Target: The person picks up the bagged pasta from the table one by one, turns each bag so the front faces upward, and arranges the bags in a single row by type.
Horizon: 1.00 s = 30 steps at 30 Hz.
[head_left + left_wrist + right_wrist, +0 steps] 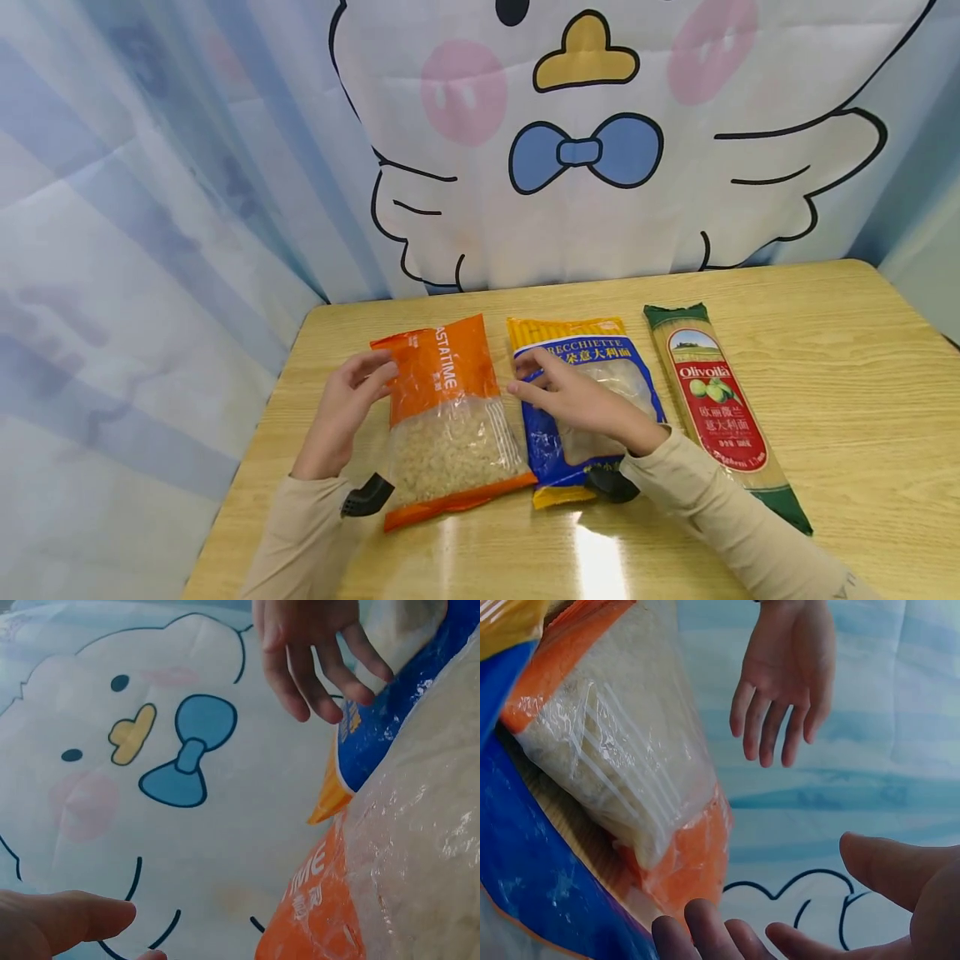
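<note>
Three packets of pasta lie on the wooden table. My left hand (347, 410) is at the left edge of the orange and clear bag of small pasta pieces (450, 442), its fingers loosely bent and holding nothing. Over the blue and yellow orecchiette bag (551, 450) is my right hand (573, 400), thumb and fingers apart with nothing between them. In the left wrist view the right hand (311, 652) hangs with spread fingers beside the blue bag (375, 742). The right wrist view shows the left hand (784, 690) apart from the orange bag (622, 750), fingers extended.
To the right lies a long packet of spaghetti (720, 408) with a red label and green ends, partly behind the right sleeve (720, 508). A curtain (480, 225) with a cartoon figure hangs behind the pale wooden table (862, 383).
</note>
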Each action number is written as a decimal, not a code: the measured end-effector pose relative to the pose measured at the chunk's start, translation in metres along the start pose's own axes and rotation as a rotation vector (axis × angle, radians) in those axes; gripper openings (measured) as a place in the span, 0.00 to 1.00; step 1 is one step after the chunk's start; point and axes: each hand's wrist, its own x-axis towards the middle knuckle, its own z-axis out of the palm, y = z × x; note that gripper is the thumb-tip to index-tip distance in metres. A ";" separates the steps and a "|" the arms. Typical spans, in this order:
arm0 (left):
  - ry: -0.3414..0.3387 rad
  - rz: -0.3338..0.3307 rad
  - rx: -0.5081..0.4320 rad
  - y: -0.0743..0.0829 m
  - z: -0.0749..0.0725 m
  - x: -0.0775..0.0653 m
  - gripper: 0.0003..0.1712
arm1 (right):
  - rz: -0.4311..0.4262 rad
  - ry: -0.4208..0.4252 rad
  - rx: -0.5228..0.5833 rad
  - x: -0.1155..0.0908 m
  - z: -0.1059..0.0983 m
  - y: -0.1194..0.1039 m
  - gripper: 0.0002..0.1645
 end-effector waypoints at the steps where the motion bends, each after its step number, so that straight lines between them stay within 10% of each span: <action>1: -0.002 0.010 0.008 0.002 0.002 -0.001 0.28 | -0.001 -0.001 0.003 -0.001 -0.001 -0.001 0.28; 16: -0.023 0.158 0.138 0.014 0.026 -0.010 0.22 | -0.054 0.007 -0.067 -0.015 -0.017 -0.003 0.31; 30: -0.010 0.397 0.314 0.015 0.068 -0.011 0.22 | -0.132 0.194 -0.283 -0.042 -0.043 0.006 0.32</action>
